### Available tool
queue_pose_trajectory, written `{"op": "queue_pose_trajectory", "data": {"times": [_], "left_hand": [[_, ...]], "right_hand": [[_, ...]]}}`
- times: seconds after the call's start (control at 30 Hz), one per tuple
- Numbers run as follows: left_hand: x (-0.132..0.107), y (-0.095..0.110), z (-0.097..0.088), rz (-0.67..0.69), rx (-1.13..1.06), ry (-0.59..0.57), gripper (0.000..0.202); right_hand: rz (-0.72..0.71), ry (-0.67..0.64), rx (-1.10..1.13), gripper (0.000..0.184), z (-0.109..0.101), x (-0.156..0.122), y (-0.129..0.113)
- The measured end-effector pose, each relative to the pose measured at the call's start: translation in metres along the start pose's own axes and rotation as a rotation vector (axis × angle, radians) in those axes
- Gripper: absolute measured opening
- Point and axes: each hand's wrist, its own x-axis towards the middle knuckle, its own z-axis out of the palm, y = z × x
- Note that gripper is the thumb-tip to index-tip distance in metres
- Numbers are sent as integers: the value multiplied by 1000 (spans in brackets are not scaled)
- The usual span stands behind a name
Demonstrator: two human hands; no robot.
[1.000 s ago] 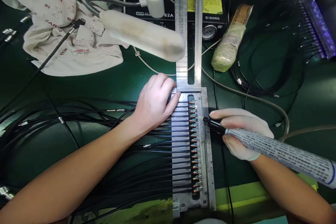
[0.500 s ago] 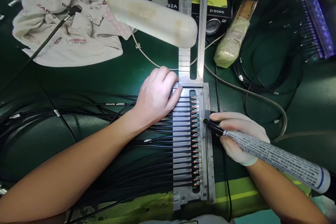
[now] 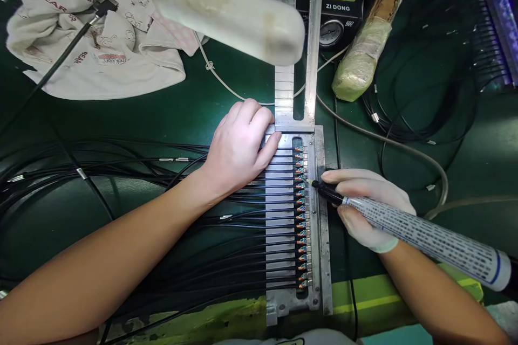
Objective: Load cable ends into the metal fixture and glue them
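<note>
A long metal fixture (image 3: pixel 319 237) lies on the green mat and clamps several black cables (image 3: pixel 226 259) side by side, their coloured wire ends (image 3: pixel 301 226) lined up in a slot. My left hand (image 3: pixel 238 148) rests palm down on the fixture's upper left, fingers curled over the cables and pressing them. My gloved right hand (image 3: pixel 366 205) is closed in a pen grip on a dispensing pen (image 3: pixel 421 234) with a white patterned barrel and black nozzle. The nozzle tip (image 3: pixel 313 183) touches the fixture beside the upper wire ends.
A white gooseneck lamp head (image 3: pixel 222 8) hangs over the fixture's top. A printed cloth (image 3: pixel 93 38) lies at the back left. A black controller labelled ZI DONG (image 3: pixel 335 16), a wrapped bundle (image 3: pixel 362 59) and coiled black cables (image 3: pixel 421 97) sit at the back right.
The view has drifted slightly, so everything sits a little higher and to the right in the picture. The pen tip stays by the upper wire ends; my left hand keeps its place.
</note>
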Motion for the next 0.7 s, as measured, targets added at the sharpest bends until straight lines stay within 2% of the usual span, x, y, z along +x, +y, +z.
{"op": "queue_pose_trajectory", "data": {"times": [0.7], "left_hand": [[0,0,0,-3,26,-11,20]], "right_hand": [[7,8,-34,17,1,5,-6]]}}
